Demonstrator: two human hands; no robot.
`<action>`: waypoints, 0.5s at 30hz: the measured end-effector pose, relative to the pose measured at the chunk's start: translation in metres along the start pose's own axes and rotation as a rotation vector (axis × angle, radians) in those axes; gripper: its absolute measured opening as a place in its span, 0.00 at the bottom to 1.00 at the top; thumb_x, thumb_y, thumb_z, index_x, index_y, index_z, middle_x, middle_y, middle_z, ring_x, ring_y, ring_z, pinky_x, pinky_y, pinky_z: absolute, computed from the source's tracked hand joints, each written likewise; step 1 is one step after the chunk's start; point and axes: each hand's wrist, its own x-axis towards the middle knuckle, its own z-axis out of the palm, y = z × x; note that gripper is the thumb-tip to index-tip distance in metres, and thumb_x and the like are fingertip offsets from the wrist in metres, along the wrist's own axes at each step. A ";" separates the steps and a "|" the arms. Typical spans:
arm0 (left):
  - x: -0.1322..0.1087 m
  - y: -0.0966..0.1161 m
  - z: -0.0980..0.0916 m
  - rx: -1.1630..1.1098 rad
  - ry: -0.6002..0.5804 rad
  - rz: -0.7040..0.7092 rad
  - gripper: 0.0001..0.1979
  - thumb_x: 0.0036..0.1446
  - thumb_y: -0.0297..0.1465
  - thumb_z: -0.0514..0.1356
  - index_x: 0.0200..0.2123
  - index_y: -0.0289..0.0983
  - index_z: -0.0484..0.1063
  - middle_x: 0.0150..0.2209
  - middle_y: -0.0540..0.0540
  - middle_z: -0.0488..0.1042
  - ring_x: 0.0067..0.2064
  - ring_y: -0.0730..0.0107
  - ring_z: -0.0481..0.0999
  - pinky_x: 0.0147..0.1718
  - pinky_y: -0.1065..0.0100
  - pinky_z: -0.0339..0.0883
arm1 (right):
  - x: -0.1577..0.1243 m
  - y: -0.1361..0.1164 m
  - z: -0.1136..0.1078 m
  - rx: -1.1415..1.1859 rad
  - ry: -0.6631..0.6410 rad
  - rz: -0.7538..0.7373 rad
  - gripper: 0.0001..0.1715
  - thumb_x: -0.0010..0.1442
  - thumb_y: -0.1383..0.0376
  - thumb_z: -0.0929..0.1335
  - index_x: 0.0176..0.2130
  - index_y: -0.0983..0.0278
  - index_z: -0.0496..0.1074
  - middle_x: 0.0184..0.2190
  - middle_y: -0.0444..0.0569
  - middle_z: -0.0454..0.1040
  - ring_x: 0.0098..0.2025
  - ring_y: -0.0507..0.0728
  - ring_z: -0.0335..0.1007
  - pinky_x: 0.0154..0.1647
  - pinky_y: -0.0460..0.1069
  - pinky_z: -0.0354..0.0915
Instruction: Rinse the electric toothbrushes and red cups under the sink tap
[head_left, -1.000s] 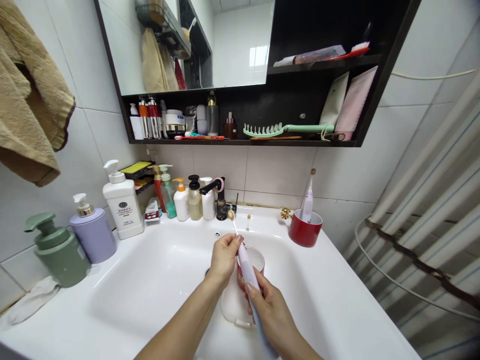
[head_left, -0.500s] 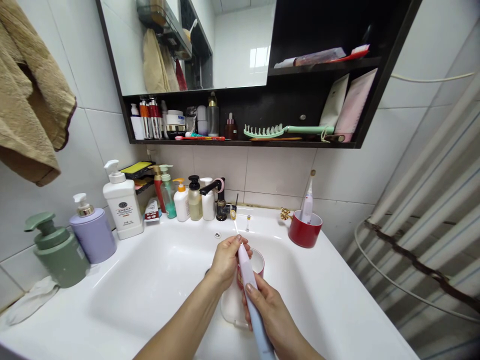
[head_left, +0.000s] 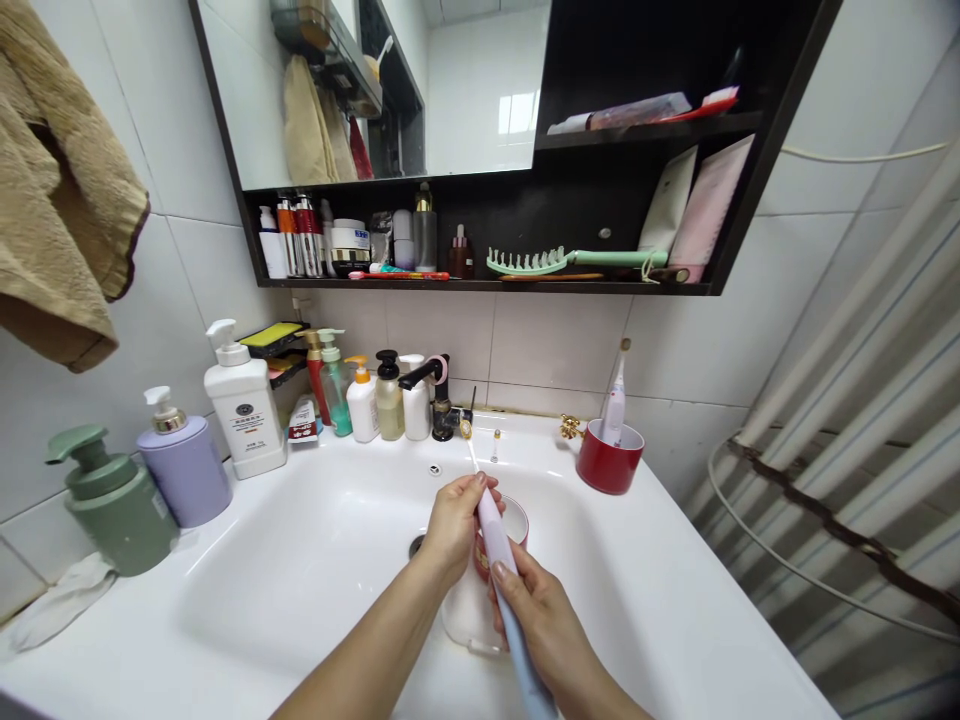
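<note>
Over the sink basin (head_left: 330, 560) I hold an electric toothbrush (head_left: 495, 532) tilted, its handle fading from pink to light blue. My right hand (head_left: 541, 612) is closed around the handle. With thumb and fingers, my left hand (head_left: 451, 522) pinches the base of the brush head (head_left: 466, 430), where it meets the handle. The bristles point up towards the faucet. Behind the toothbrush, a red cup with a white inside (head_left: 516, 518) lies in the basin, partly hidden. A clear or whitish container (head_left: 471, 632) sits below my hands, mostly covered.
A black faucet (head_left: 442, 400) stands at the back, with several pump bottles (head_left: 362, 405) to its left. Another toothbrush (head_left: 615, 405) leans in a red cup (head_left: 609, 470) on the right rim. A dark mirror cabinet (head_left: 637, 285) overhangs the sink; a radiator (head_left: 847, 430) is at right.
My hands keep their grip on the toothbrush. The handle's lower end has swung slightly to the right, and the view has shifted a little.
</note>
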 end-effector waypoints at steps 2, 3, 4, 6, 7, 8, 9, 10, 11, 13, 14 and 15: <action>-0.001 0.001 0.000 -0.019 -0.004 -0.007 0.10 0.38 0.34 0.55 0.22 0.31 0.63 0.17 0.50 0.65 0.20 0.77 0.66 0.23 0.73 0.58 | -0.001 0.000 0.001 0.020 0.010 0.016 0.23 0.46 0.57 0.59 0.43 0.62 0.56 0.16 0.39 0.56 0.16 0.46 0.52 0.15 0.42 0.52; -0.001 0.001 0.001 -0.029 -0.014 -0.012 0.10 0.38 0.34 0.55 0.22 0.31 0.63 0.17 0.50 0.65 0.20 0.77 0.66 0.23 0.73 0.58 | -0.001 0.000 0.001 0.043 -0.001 0.026 0.23 0.47 0.57 0.59 0.42 0.63 0.57 0.16 0.39 0.57 0.16 0.46 0.52 0.15 0.42 0.52; -0.001 0.001 0.001 -0.037 -0.028 -0.017 0.10 0.38 0.34 0.55 0.22 0.31 0.62 0.16 0.51 0.65 0.20 0.77 0.65 0.22 0.74 0.57 | -0.001 0.000 0.001 0.069 -0.017 0.036 0.22 0.47 0.56 0.59 0.41 0.63 0.57 0.16 0.39 0.57 0.16 0.46 0.52 0.15 0.42 0.52; -0.002 0.001 0.002 -0.051 -0.046 -0.024 0.09 0.38 0.33 0.55 0.21 0.32 0.62 0.15 0.51 0.64 0.20 0.78 0.65 0.22 0.74 0.57 | -0.001 0.001 0.001 0.113 -0.038 0.049 0.20 0.47 0.56 0.59 0.40 0.64 0.58 0.17 0.39 0.57 0.15 0.46 0.52 0.15 0.42 0.52; -0.002 0.001 0.002 -0.057 -0.044 -0.024 0.09 0.38 0.33 0.56 0.21 0.32 0.62 0.15 0.51 0.64 0.20 0.78 0.65 0.22 0.74 0.57 | -0.001 0.001 0.002 0.125 -0.041 0.053 0.20 0.47 0.56 0.59 0.39 0.64 0.58 0.17 0.39 0.57 0.15 0.45 0.51 0.14 0.42 0.52; -0.002 0.001 0.002 -0.061 -0.038 -0.023 0.09 0.38 0.33 0.56 0.21 0.32 0.61 0.15 0.51 0.64 0.19 0.78 0.65 0.22 0.74 0.57 | -0.001 0.001 0.002 0.132 -0.037 0.056 0.20 0.47 0.57 0.59 0.39 0.64 0.58 0.16 0.39 0.57 0.15 0.45 0.52 0.14 0.42 0.51; -0.002 0.001 0.002 -0.061 -0.034 -0.024 0.09 0.38 0.33 0.56 0.21 0.32 0.61 0.15 0.51 0.64 0.19 0.78 0.65 0.22 0.74 0.57 | -0.001 0.001 0.002 0.138 -0.035 0.057 0.19 0.47 0.57 0.59 0.39 0.64 0.58 0.16 0.39 0.57 0.15 0.45 0.52 0.14 0.42 0.52; -0.002 0.001 0.003 -0.063 -0.033 -0.025 0.09 0.38 0.33 0.56 0.22 0.32 0.62 0.15 0.51 0.64 0.19 0.78 0.65 0.22 0.74 0.57 | -0.001 0.000 0.002 0.146 -0.039 0.058 0.19 0.47 0.57 0.59 0.39 0.64 0.58 0.16 0.39 0.57 0.15 0.46 0.52 0.14 0.42 0.52; -0.002 0.001 0.003 -0.066 -0.037 -0.025 0.09 0.38 0.33 0.56 0.22 0.32 0.62 0.15 0.51 0.64 0.19 0.78 0.65 0.22 0.74 0.57 | -0.002 0.000 0.002 0.158 -0.053 0.060 0.19 0.47 0.57 0.59 0.38 0.64 0.58 0.17 0.39 0.58 0.15 0.46 0.52 0.15 0.43 0.52; -0.002 0.002 0.003 -0.077 -0.058 -0.021 0.09 0.39 0.33 0.55 0.21 0.31 0.62 0.16 0.51 0.64 0.20 0.78 0.65 0.22 0.74 0.57 | -0.002 -0.002 0.003 0.178 -0.084 0.055 0.18 0.47 0.56 0.59 0.37 0.64 0.59 0.17 0.40 0.59 0.15 0.45 0.52 0.15 0.43 0.52; -0.002 0.002 0.003 -0.084 -0.064 -0.016 0.09 0.39 0.33 0.55 0.21 0.31 0.62 0.16 0.51 0.64 0.20 0.78 0.65 0.22 0.74 0.57 | -0.003 -0.002 0.003 0.178 -0.089 0.051 0.18 0.47 0.57 0.59 0.37 0.64 0.59 0.17 0.40 0.59 0.15 0.45 0.52 0.15 0.43 0.52; -0.002 0.002 0.003 -0.090 -0.061 -0.009 0.10 0.39 0.34 0.55 0.21 0.31 0.62 0.16 0.51 0.64 0.20 0.78 0.65 0.23 0.74 0.57 | -0.003 -0.002 0.003 0.171 -0.083 0.047 0.18 0.47 0.57 0.59 0.37 0.64 0.59 0.17 0.40 0.59 0.15 0.45 0.52 0.15 0.43 0.52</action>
